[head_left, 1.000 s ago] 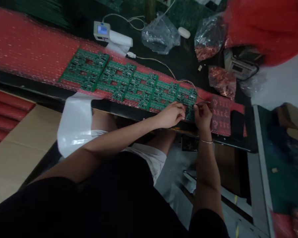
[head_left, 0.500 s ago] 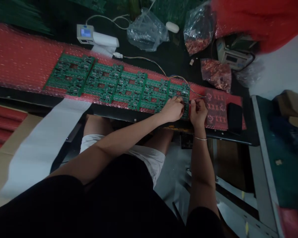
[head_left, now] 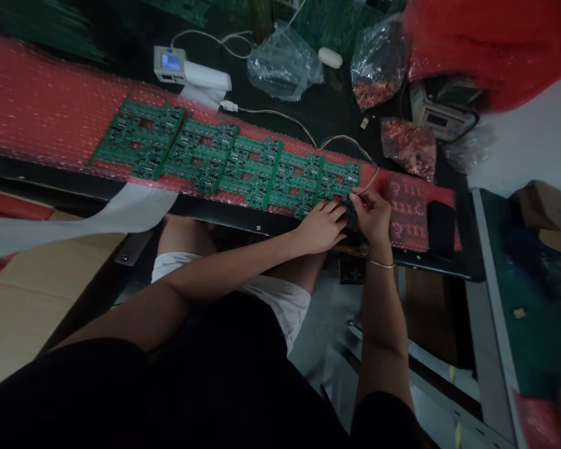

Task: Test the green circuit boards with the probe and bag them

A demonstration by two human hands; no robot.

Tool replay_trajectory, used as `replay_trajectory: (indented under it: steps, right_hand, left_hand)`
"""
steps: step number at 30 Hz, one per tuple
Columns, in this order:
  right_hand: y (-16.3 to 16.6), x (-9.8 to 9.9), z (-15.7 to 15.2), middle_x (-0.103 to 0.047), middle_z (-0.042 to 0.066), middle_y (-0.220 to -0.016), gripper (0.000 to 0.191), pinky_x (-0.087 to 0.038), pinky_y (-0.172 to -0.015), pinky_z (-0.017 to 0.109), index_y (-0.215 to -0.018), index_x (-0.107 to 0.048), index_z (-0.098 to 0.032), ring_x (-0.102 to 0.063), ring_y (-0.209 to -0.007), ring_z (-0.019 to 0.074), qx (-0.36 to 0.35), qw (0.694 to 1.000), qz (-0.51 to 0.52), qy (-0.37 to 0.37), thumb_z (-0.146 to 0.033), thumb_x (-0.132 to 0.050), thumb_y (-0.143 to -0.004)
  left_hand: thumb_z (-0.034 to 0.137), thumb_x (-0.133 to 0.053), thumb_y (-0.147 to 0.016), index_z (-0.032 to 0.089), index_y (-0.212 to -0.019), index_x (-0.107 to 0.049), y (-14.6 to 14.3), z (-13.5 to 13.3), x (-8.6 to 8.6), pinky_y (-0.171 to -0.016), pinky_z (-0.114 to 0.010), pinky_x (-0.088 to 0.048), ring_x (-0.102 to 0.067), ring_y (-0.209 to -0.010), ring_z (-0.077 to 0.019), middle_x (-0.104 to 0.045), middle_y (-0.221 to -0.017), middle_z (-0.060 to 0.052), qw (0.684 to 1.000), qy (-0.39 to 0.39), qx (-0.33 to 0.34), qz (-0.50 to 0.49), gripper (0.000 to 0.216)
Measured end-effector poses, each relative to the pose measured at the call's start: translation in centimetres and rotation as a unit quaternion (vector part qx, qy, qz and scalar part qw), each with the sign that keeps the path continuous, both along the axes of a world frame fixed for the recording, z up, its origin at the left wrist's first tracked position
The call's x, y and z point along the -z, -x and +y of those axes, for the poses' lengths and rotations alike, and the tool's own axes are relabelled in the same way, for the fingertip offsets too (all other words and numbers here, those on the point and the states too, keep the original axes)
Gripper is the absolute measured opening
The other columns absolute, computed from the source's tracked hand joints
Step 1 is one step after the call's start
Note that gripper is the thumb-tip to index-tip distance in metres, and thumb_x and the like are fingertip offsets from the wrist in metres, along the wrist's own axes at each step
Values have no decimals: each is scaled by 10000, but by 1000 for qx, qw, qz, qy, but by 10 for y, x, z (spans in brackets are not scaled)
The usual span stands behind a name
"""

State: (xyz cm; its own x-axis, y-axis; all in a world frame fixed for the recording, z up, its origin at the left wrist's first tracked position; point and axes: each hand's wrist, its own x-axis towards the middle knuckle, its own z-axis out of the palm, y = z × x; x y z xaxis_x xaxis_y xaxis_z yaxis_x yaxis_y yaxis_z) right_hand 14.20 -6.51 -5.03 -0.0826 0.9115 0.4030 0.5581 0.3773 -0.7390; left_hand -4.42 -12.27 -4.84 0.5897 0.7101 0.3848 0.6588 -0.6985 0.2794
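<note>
Fingers (head_left: pixel 339 212) at green circuit boards (head_left: pixel 262 179)

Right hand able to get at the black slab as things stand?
Probably yes: the right hand is near the black slab, with only the patterned sheet between. It appears to pinch the cable, so it may need to release that first.

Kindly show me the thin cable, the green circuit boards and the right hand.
Thin cable (head_left: pixel 318 147), head view: the dip midway along it.
Green circuit boards (head_left: pixel 251 166), head view: middle of the row.
Right hand (head_left: pixel 374 217), head view: middle of the hand.
</note>
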Motion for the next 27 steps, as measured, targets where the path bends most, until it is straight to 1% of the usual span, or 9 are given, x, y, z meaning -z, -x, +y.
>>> replay_trajectory:
  steps: [2, 4, 10, 13, 16, 19, 22, 24, 27]
  right_hand:
    - [8, -3, 1, -814, 88, -1057, 394, -607, -942, 395, -1070, -769, -216, -756, -990, 238, -24, 1000, 0, -7, -582, -650, -987]
    - [15, -4, 3, -818, 86, -1063, 365, -602, -962, 399, -1074, -774, -212, -760, -1005, 240, -46, 999, 1, -13, -544, -642, -997]
    - [25, -3, 10, -812, 87, -1054, 349, -600, -948, 400, -1062, -770, -213, -752, -994, 242, -65, 997, -41, -12, -513, -599, -1015]
    - [26, -5, 12, -808, 79, -1027, 338, -599, -937, 404, -1045, -767, -225, -747, -971, 243, -65, 995, -70, -13, -514, -596, -1016]
    - [27, -7, 12, -802, 80, -1001, 335, -597, -935, 413, -1041, -765, -227, -740, -965, 249, -67, 993, -91, -17, -509, -587, -1020]
    - [28, -8, 12, -808, 90, -1027, 327, -598, -930, 420, -1028, -761, -233, -742, -991, 259, -69, 992, -101, -32, -504, -578, -1023]
    - [28, -9, 11, -808, 97, -1017, 316, -600, -921, 429, -1022, -760, -234, -741, -974, 264, -76, 990, -110, -43, -493, -579, -1021]
    - [28, -10, 10, -805, 107, -1012, 313, -601, -924, 443, -1025, -762, -227, -739, -970, 272, -81, 989, -113, -50, -484, -582, -1017]
    - [29, -11, 11, -803, 127, -1018, 343, -603, -927, 467, -1021, -757, -214, -742, -971, 282, -79, 988, -124, -53, -498, -566, -1017]
  left_hand:
    - [376, -701, -995, 151, -1434, -671, 17, -11, -10, -1128, -534, -449, -531, -1436, -389, -617, -1514, -217, 999, 16, -14, -24, 494]
    - [399, -650, -1018, 163, -1493, -619, 46, -26, -20, -1167, -566, -434, -500, -1473, -398, -581, -1561, -214, 997, 23, -51, -45, 532]
    - [450, -619, -992, 252, -1412, -656, 179, -80, -41, -1120, -670, -458, -526, -1432, -464, -614, -1520, -176, 963, 45, -267, 16, 465]
    - [491, -563, -984, 210, -1377, -650, 241, -108, -35, -1064, -702, -489, -552, -1374, -501, -626, -1475, -216, 920, 80, -376, 78, 491]
    - [547, -470, -1007, 220, -1333, -636, 288, -132, -13, -1115, -684, -476, -533, -1406, -471, -608, -1474, -206, 873, 84, -475, 76, 490]
    - [530, -453, -976, 218, -1266, -633, 317, -147, 15, -1105, -623, -507, -585, -1338, -421, -690, -1305, -196, 855, 122, -504, 18, 463]
    - [471, -443, -937, 246, -1116, -639, 330, -154, 29, -914, -478, -592, -696, -1024, -322, -749, -1026, -103, 836, 199, -511, -34, 349]
    - [459, -457, -951, 259, -1023, -633, 332, -153, 23, -816, -392, -585, -689, -852, -246, -744, -988, -45, 831, 201, -517, -37, 275]
    - [476, -514, -991, 268, -994, -642, 333, -146, 1, -887, -380, -589, -687, -917, -221, -730, -1067, -18, 863, 118, -490, -35, 245]
